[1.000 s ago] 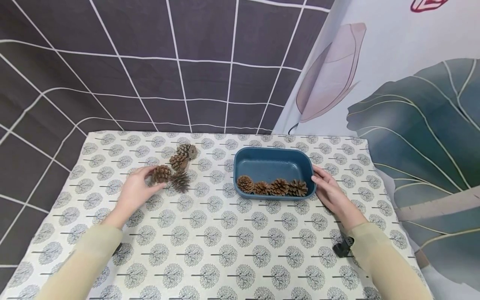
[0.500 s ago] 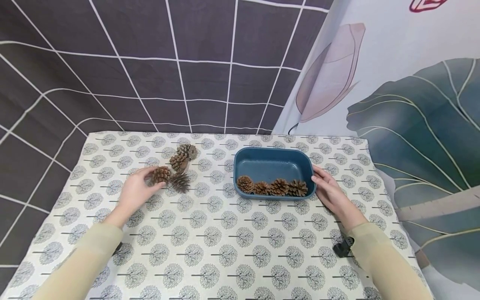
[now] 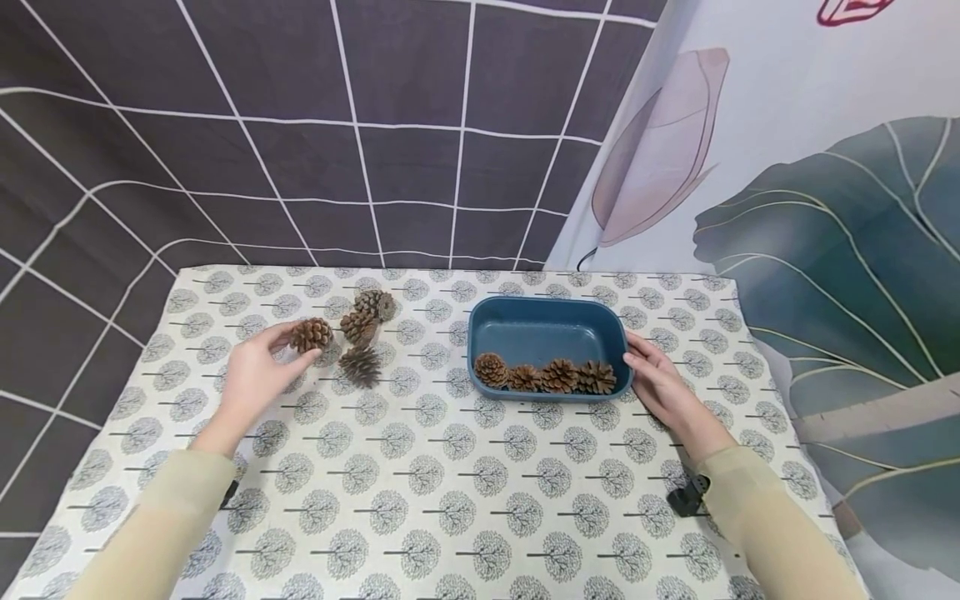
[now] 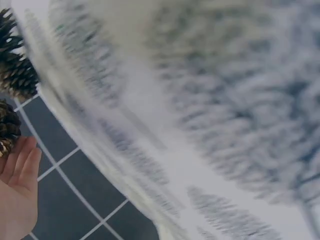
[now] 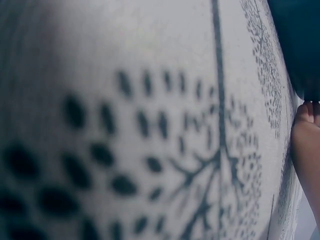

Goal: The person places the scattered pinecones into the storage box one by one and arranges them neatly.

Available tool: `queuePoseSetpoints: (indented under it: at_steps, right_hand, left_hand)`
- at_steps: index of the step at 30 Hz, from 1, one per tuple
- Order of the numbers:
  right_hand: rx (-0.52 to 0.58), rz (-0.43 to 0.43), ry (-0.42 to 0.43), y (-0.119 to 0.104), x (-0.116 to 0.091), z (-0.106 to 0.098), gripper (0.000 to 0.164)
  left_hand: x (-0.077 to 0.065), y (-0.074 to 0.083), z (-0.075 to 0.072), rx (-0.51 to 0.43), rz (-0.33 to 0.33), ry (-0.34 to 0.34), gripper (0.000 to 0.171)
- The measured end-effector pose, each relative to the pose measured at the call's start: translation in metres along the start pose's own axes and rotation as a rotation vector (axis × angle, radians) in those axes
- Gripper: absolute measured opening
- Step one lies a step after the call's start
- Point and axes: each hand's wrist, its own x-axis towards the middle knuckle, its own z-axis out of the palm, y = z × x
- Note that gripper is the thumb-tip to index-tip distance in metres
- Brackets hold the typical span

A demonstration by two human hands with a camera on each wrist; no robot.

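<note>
My left hand (image 3: pixel 258 367) pinches a brown pine cone (image 3: pixel 311 335) between thumb and fingers, at the left of the table in the head view. That pine cone (image 4: pixel 7 127) shows at the left edge of the left wrist view, by the fingertips. Just right of the hand lie more pine cones: a spiky one (image 3: pixel 361 366) in front and others (image 3: pixel 359 327) in a short line behind it. On the right, my right hand (image 3: pixel 662 387) touches the end of a dark blue rectangular box (image 3: pixel 551 310) with its fingers extended. Several pine cones (image 3: pixel 559 376) sit in a row along the box's near side.
A cloth printed with grey trees covers the table (image 3: pixel 420 508). Behind it hangs a dark curtain (image 3: pixel 405 167) with white grid lines; a pale curtain (image 3: pixel 810 292) with leaf patterns hangs at right. A small black device (image 3: pixel 687 497) is at the right wrist.
My left hand has drawn the pine cone slightly left and back, apart from the spiky one. The right hand and box stay in place.
</note>
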Motion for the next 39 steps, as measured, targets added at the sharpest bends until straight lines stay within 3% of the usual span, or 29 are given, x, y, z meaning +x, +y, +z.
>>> queuePoseSetpoints:
  at_steps: [7, 13, 28, 39]
  right_hand:
    - [-0.004, -0.003, -0.007, -0.001, 0.0, -0.001, 0.043]
    - [0.001, 0.004, 0.01, -0.001, 0.0, 0.0, 0.04]
    - [0.03, 0.007, 0.016, -0.001, -0.001, 0.002, 0.038]
    - [0.008, 0.004, 0.015, 0.0, 0.0, 0.0, 0.039]
  left_hand:
    - [0.008, 0.02, -0.006, -0.031, 0.041, 0.012, 0.062]
    - [0.02, 0.041, 0.002, -0.074, 0.099, -0.005, 0.058]
    - [0.053, 0.107, 0.042, -0.094, 0.221, -0.164, 0.059]
    - [0.074, 0.143, 0.076, -0.096, 0.325, -0.272, 0.063]
